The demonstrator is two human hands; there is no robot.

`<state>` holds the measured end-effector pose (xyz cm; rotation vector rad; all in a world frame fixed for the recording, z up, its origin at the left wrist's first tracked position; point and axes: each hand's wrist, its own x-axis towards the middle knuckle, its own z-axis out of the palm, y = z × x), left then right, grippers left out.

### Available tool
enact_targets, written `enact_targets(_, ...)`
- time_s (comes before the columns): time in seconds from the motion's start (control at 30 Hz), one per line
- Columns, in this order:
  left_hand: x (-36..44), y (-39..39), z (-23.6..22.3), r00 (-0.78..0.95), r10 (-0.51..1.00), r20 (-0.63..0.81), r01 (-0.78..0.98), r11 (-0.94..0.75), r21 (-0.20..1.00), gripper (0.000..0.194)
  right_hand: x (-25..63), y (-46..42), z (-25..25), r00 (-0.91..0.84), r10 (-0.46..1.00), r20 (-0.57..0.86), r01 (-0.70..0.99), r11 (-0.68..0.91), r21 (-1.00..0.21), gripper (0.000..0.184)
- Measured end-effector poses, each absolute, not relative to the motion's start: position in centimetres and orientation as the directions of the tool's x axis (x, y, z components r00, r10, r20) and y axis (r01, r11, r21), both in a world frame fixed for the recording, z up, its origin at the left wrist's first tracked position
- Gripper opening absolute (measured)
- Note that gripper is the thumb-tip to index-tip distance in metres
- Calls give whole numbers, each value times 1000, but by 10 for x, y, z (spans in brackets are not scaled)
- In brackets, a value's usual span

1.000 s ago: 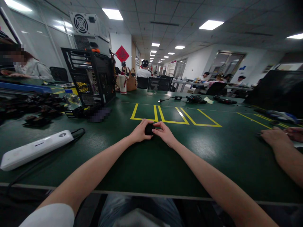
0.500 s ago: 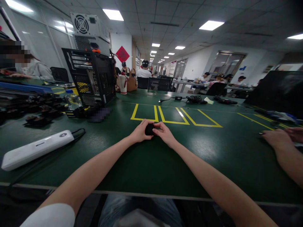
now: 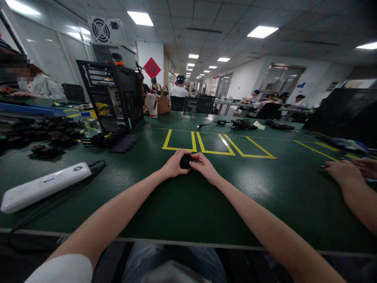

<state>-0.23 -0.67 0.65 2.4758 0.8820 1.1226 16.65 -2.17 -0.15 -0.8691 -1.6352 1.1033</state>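
Both my hands meet in the middle of the green table [image 3: 182, 204], just short of the yellow taped boxes [image 3: 218, 147]. My left hand [image 3: 173, 164] curls round a small black object [image 3: 185, 161] from the left. My right hand [image 3: 204, 166] pinches the same object from the right with its fingertips. What the black object is I cannot make out, since the fingers cover most of it.
A white power strip [image 3: 44, 185] with its cable lies at the left. An open black computer case [image 3: 113, 98] and several black parts [image 3: 47, 135] stand at the back left. A co-worker's hand [image 3: 343, 173] rests on the table at the right. Cables [image 3: 240, 124] lie farther back.
My hands have barely moved, still closed on the black object. The co-worker's hand at the right has shifted slightly.
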Motion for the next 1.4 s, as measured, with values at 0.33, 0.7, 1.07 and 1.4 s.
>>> enact_targets(0.33, -3, -7, 8, 513, 642, 570, 416, -767, 489, 58, 167, -18, 1, -296, 918, 265, 61, 295, -954, 29)
enact_targets(0.7, -3, -5, 5, 510, 630, 586, 420, -777, 469, 57, 166, -20, 0, -275, 902, 333, 48, 359, -932, 22)
enact_targets(1.07, -2, -5, 5, 502, 649, 571, 432, -760, 485, 59, 167, -21, -1, -306, 895, 323, 18, 345, -938, 27)
enact_targets(1.4, -1, -5, 6, 503, 634, 588, 426, -774, 469, 58, 169, -17, 0, -302, 900, 314, 72, 350, -934, 32)
